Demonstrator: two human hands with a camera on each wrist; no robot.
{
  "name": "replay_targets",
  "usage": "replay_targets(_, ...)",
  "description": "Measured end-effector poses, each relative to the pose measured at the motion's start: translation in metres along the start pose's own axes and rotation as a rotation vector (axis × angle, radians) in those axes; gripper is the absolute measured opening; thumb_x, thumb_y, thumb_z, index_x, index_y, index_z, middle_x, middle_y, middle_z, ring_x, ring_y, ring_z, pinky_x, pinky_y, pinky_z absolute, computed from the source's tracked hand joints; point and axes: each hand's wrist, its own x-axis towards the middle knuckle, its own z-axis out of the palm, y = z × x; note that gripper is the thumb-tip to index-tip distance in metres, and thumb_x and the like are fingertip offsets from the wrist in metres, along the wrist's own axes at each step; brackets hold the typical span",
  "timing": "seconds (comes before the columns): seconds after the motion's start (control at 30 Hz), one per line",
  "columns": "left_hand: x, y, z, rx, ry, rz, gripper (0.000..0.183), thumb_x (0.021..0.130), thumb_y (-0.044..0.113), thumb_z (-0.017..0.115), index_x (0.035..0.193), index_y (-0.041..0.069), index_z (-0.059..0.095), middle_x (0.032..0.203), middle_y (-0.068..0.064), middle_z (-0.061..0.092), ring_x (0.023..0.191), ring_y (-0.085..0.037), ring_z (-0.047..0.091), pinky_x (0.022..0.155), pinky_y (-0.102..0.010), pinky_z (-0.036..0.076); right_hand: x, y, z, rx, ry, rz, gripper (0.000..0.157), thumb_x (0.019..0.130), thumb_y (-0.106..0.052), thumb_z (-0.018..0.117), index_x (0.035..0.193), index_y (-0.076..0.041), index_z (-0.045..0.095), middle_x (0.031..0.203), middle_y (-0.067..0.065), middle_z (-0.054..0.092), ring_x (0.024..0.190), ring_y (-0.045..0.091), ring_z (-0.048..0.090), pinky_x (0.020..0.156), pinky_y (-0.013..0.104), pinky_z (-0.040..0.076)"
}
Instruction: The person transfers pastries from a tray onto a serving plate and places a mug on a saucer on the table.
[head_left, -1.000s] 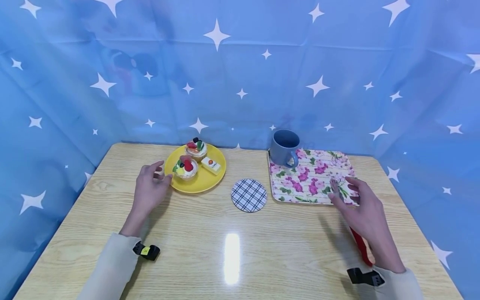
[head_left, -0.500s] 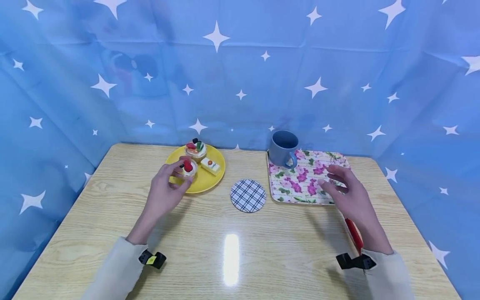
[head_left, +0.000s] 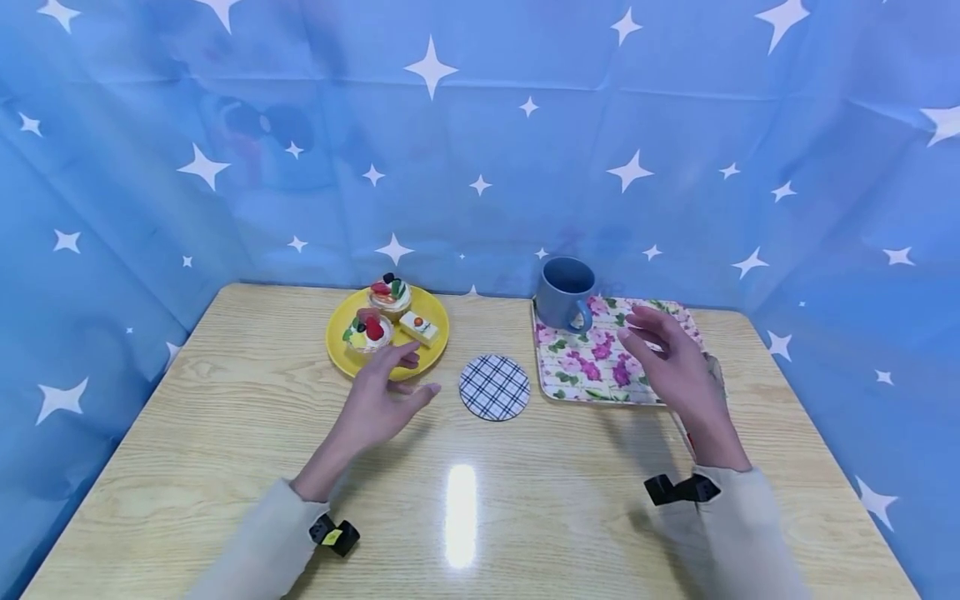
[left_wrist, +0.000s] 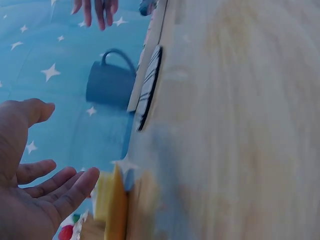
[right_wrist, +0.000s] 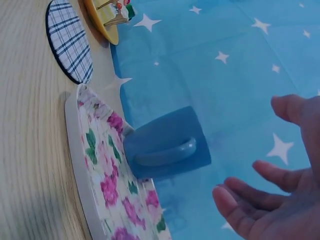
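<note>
In the head view, my left hand (head_left: 378, 404) hovers with spread fingers by the front right edge of the yellow plate (head_left: 337, 346), just left of a round plaid coaster (head_left: 494, 387). My right hand (head_left: 678, 371) is over the floral tray (head_left: 558, 387), thumb and fingers apart, holding nothing. A blue mug (head_left: 562, 296) stands upright on the tray's back left corner, handle towards the right. The right wrist view shows a gap between the mug (right_wrist: 170, 145) and that hand (right_wrist: 285, 195). Behind the right hand lies a fork (head_left: 715, 373), its red handle mostly hidden.
On the plate are two cream-topped fruit cupcakes (head_left: 369, 332) and a small rectangular cake slice (head_left: 418, 327). The wooden table (head_left: 555, 500) ends at a blue star-patterned curtain (head_left: 480, 150) behind and at both sides.
My left hand has moved right, from the plate's left side past its front towards the coaster. The right hand has moved left and forward over the tray. The mug and coaster stay put.
</note>
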Motion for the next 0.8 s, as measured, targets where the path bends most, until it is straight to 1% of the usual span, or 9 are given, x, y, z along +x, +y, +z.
replay_targets(0.1, 0.0, 0.001, 0.01, -0.022, -0.044, 0.003, 0.07, 0.091, 0.032, 0.08, 0.15, 0.009, 0.05, 0.134, -0.014, 0.057, 0.121, -0.031, 0.061, 0.094, -0.037, 0.066, 0.006, -0.001, 0.005, 0.035, -0.005, -0.001, 0.076, 0.101, -0.058, 0.054, 0.163, -0.019, 0.03, 0.159, 0.014, 0.043, 0.147, 0.036, 0.041, 0.119, 0.063, 0.042)
replay_targets(0.23, 0.002, 0.003, 0.022, -0.032, -0.091, 0.0, 0.072, 0.089, 0.031, 0.082, 0.15, 0.011, 0.049, 0.138, -0.014, 0.056, 0.125, -0.031, 0.06, 0.097, -0.04, 0.065, 0.014, -0.002, 0.011, 0.038, 0.001, -0.017, 0.075, 0.102, -0.058, 0.053, 0.161, -0.018, 0.033, 0.158, 0.014, 0.045, 0.145, 0.037, 0.043, 0.119, 0.064, 0.042)
replay_targets(0.33, 0.004, 0.005, 0.029, -0.029, -0.122, -0.018, 0.075, 0.087, 0.031, 0.084, 0.151, 0.013, 0.049, 0.14, -0.012, 0.055, 0.128, -0.029, 0.058, 0.099, -0.041, 0.064, 0.019, -0.003, 0.014, 0.044, 0.0, -0.016, 0.075, 0.101, -0.06, 0.053, 0.16, -0.018, 0.035, 0.156, 0.014, 0.047, 0.144, 0.037, 0.046, 0.119, 0.063, 0.042)
replay_targets(0.43, 0.007, 0.005, 0.037, -0.019, -0.149, -0.051, 0.08, 0.086, 0.034, 0.085, 0.153, 0.014, 0.047, 0.142, -0.01, 0.053, 0.123, -0.027, 0.06, 0.099, -0.04, 0.064, 0.023, -0.002, 0.015, 0.051, -0.005, -0.004, 0.074, 0.101, -0.061, 0.052, 0.16, -0.019, 0.035, 0.156, 0.014, 0.046, 0.143, 0.036, 0.046, 0.119, 0.062, 0.043)
replay_targets(0.57, 0.01, 0.007, 0.045, -0.011, -0.173, -0.091, 0.084, 0.084, 0.037, 0.086, 0.154, 0.015, 0.046, 0.145, -0.008, 0.052, 0.113, -0.025, 0.062, 0.096, -0.039, 0.063, 0.03, 0.0, 0.018, 0.073, -0.012, 0.019, 0.075, 0.101, -0.06, 0.052, 0.16, -0.017, 0.034, 0.158, 0.014, 0.043, 0.146, 0.036, 0.042, 0.118, 0.06, 0.044)
replay_targets(0.7, 0.014, 0.007, 0.05, -0.021, -0.184, -0.113, 0.088, 0.08, 0.036, 0.09, 0.154, 0.015, 0.046, 0.146, -0.008, 0.051, 0.109, -0.026, 0.061, 0.094, -0.038, 0.062, 0.04, 0.004, 0.025, 0.099, -0.024, 0.048, 0.078, 0.099, -0.063, 0.053, 0.16, -0.018, 0.034, 0.158, 0.014, 0.043, 0.147, 0.036, 0.042, 0.117, 0.059, 0.045)
replay_targets(0.8, 0.018, 0.005, 0.053, -0.023, -0.193, -0.136, 0.09, 0.078, 0.034, 0.092, 0.153, 0.015, 0.047, 0.144, -0.007, 0.052, 0.109, -0.024, 0.058, 0.092, -0.035, 0.06, 0.046, 0.007, 0.031, 0.112, -0.035, 0.07, 0.08, 0.097, -0.067, 0.054, 0.159, -0.02, 0.036, 0.155, 0.014, 0.046, 0.144, 0.036, 0.045, 0.115, 0.059, 0.047)
